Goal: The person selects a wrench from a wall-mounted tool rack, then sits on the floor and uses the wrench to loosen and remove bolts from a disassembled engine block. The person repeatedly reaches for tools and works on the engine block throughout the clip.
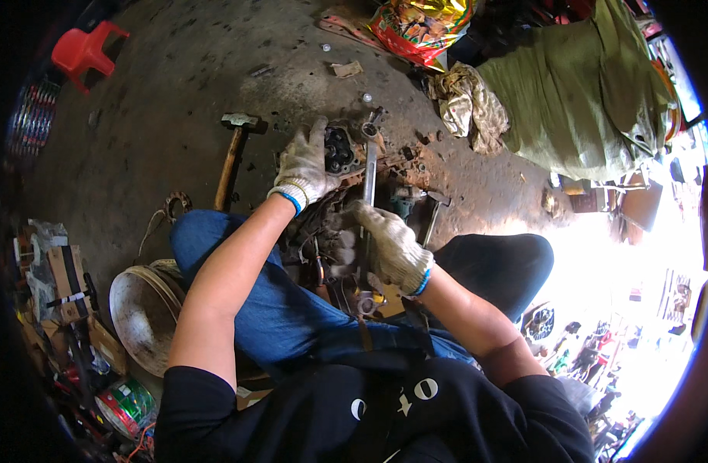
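Both my hands wear pale knit gloves with blue-edged cuffs. My left hand [301, 166] grips the left side of a dark metal engine part [340, 150] on the floor between my knees. In my right hand [394, 245] is a long silver wrench [369, 170], held by its lower end with the fingers closed round it. The wrench points away from me, its ring end at the right edge of the engine part. Whether the ring sits on a bolt is too small to tell.
A sledgehammer [232, 158] lies left of my hands. A teal power tool [403, 202] and a smaller hammer [434, 214] lie to the right. Beside my left knee stands a dirty white bucket [142, 309]. Farther off are a red stool [86, 52], a crumpled cloth [470, 108] and a green cover [578, 100].
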Demonstrator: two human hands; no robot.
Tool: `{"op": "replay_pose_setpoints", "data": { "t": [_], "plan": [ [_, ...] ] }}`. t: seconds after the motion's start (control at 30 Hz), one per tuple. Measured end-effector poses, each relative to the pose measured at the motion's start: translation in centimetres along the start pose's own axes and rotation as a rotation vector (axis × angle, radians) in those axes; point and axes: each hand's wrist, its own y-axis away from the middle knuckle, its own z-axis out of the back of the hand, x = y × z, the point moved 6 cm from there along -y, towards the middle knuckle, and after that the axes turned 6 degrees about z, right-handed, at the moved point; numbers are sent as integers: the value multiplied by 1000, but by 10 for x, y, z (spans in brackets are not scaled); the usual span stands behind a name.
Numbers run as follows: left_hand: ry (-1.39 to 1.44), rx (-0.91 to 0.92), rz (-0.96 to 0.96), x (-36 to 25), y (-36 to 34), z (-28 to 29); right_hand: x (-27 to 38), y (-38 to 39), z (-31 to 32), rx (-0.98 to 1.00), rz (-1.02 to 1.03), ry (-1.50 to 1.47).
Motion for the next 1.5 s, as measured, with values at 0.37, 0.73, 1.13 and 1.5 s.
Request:
{"op": "replay_pose_setpoints", "data": {
  "t": [0.37,0.73,1.13,1.5],
  "plan": [
    [-119,29,-29,7,-8,-14,22,4,71,-172,206,413],
    [40,47,-145,-10,30,26,112,-2,59,-157,628,610],
    [389,-339,-208,17,10,51,247,-138,-31,-264,517,1031],
    [774,60,364,47,108,4,161,-22,-147,145,-240,1116]
  ]
}}
